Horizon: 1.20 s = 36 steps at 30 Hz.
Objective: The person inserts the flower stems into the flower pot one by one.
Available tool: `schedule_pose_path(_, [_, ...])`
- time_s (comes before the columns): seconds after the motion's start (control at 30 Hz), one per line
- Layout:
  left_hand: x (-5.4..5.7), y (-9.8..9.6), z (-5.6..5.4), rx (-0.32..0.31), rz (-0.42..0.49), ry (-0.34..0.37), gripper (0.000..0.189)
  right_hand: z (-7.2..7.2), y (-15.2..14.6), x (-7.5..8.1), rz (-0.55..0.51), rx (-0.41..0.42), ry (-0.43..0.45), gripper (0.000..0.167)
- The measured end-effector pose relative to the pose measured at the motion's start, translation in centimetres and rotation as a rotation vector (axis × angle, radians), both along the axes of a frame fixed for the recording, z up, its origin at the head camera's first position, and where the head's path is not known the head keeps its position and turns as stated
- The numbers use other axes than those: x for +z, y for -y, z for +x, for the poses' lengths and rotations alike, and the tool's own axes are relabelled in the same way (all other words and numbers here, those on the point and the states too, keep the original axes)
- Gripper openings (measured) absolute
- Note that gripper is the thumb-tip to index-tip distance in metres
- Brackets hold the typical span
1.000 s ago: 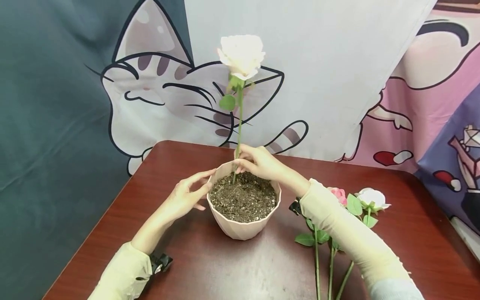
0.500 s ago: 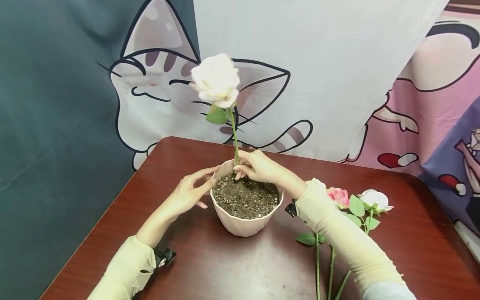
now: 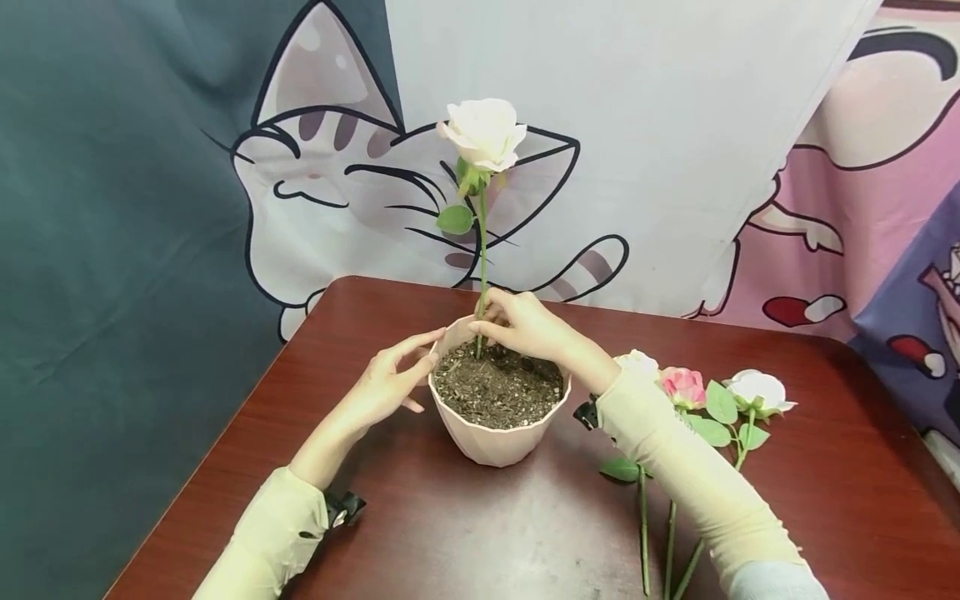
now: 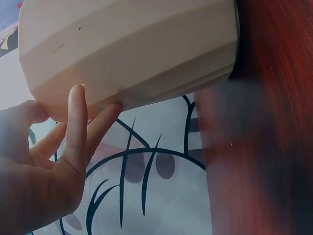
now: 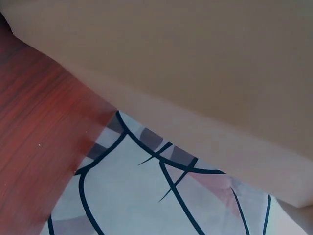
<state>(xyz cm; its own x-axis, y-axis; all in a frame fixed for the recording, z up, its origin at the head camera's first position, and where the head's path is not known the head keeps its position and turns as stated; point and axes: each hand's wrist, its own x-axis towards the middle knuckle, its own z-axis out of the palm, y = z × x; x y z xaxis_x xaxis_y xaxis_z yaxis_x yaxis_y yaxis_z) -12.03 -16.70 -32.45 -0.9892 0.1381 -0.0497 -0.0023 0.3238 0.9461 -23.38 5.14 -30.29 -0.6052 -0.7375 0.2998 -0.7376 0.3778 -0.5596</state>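
A white rose [image 3: 483,137] stands upright in the head view, its lower stem in dark soil at the back of a pale flower pot [image 3: 491,442]. My right hand [image 3: 525,325] pinches the stem just above the soil. From the left, my left hand [image 3: 386,379] touches the pot's rim and outer wall with fairly straight fingers. The left wrist view shows its fingers [image 4: 77,107] against the faceted wall of the pot [image 4: 137,54]. In the right wrist view the pot [image 5: 171,49] fills the upper part, and the right hand's fingers are hidden.
Right of the pot, partly under the right forearm, lie a pink rose [image 3: 684,387], a white rose [image 3: 757,392] and another pale rose [image 3: 639,367]. They rest on a reddish-brown table [image 3: 465,542]. Behind it hangs a cat-print cloth [image 3: 645,167].
The white rose's bloom tilted left half a second ago and is now upright again, with more stem showing above the soil. My right hand rose slightly; my left hand stayed at the pot.
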Motion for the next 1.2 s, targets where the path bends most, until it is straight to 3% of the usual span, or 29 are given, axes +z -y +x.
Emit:
schedule_pose_path(0.23, [-0.2,-0.4,-0.1,0.019,-0.003,-0.017,0.039,0.6,-2.5,0.6,-0.082,-0.168,-0.041,0.032])
schedule_pose_path(0.47, [-0.4,-0.5,-0.4,-0.013,0.006,-0.019,0.041,1.4,-7.7,1.3,-0.148,-0.274,-0.028,0.043])
schedule_pose_path(0.73, [-0.5,-0.1,-0.4,-0.005,0.012,-0.022,0.044,2.1,-13.9,1.7,-0.046,-0.387,0.015,0.048])
schedule_pose_path(0.97, [-0.5,0.2,-0.4,-0.01,-0.007,-0.024,0.045,3.8,-17.6,0.2,0.121,-0.461,0.063,0.05])
schedule_pose_path(1.2, [-0.4,0.1,-0.8,-0.011,-0.043,-0.039,0.045,5.9,-19.7,-1.6,0.117,-0.503,0.065,0.056])
